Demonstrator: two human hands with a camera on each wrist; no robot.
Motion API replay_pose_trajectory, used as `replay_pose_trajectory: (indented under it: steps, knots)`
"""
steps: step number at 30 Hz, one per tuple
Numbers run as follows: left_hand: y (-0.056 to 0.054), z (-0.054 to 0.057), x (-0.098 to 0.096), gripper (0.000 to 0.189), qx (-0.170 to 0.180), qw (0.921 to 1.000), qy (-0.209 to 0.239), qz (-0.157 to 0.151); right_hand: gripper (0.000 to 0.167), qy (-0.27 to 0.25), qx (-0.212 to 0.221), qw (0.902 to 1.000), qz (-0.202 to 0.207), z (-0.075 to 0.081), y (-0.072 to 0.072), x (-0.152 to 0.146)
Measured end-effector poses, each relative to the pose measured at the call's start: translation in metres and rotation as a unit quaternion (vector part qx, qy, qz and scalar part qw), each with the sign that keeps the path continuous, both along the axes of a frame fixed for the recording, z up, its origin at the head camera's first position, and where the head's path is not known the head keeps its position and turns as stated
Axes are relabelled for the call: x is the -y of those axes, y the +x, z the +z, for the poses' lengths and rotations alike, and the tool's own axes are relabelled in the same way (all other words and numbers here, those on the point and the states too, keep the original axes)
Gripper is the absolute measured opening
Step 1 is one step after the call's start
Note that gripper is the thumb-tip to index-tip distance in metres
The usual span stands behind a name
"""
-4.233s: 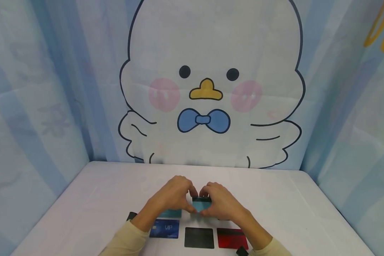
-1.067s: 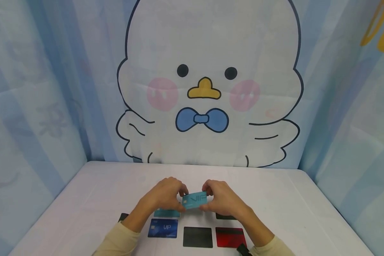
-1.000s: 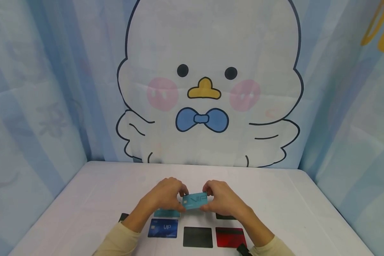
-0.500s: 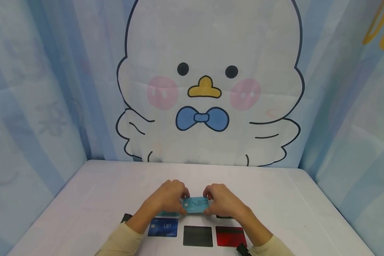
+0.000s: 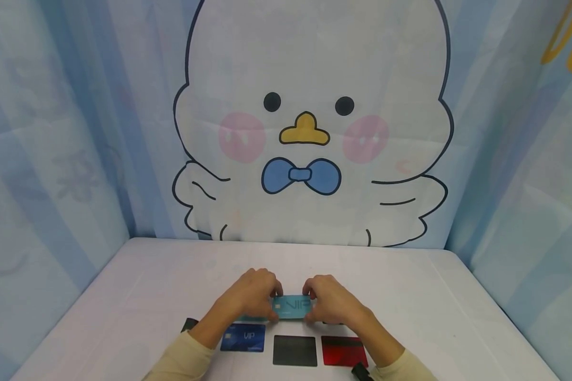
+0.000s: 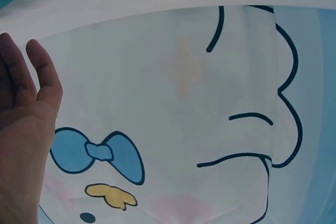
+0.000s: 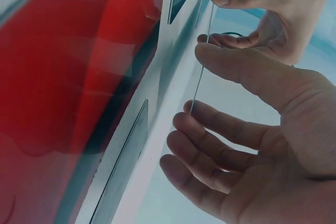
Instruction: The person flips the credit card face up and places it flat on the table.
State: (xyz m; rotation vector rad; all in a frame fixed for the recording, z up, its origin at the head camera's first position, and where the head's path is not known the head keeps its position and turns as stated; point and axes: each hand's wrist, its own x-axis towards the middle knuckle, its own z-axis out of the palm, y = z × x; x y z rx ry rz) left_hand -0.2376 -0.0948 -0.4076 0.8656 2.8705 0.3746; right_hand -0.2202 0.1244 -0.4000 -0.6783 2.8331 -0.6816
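Observation:
A light teal VIP card (image 5: 292,307) is held level between both hands, its printed face and chip turned up, close over the white table. My left hand (image 5: 253,292) pinches its left end between thumb and fingertips. The right hand (image 5: 332,299) pinches the other end the same way. In the right wrist view the card (image 7: 197,88) appears as a thin edge running between the right thumb and fingers, with the left hand (image 7: 278,19) beyond. The left wrist view catches only part of the left hand (image 6: 26,108); its thumb is hidden.
Nearer me lie a blue VIP card (image 5: 243,337), a dark grey card (image 5: 294,350) and a red striped card (image 5: 344,352). Another teal card (image 5: 252,318) peeks out behind the left hand. A dark card (image 5: 332,323) is mostly covered by the right hand. A cartoon curtain (image 5: 310,211) backs the table.
Earlier the teal card showed a dark-striped side; now its VIP side faces up. During the last second both hands lowered it towards the table and levelled its tilt.

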Motion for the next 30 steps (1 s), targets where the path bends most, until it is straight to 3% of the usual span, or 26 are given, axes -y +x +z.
replay_pose_trajectory:
  steps: [30]
  knots:
    - [0.0055, -0.0049, -0.0064, 0.044, -0.022, 0.9997, 0.0, 0.01, 0.041, 0.034, 0.008, 0.9988, -0.035, -0.0073, 0.0001, 0.0059]
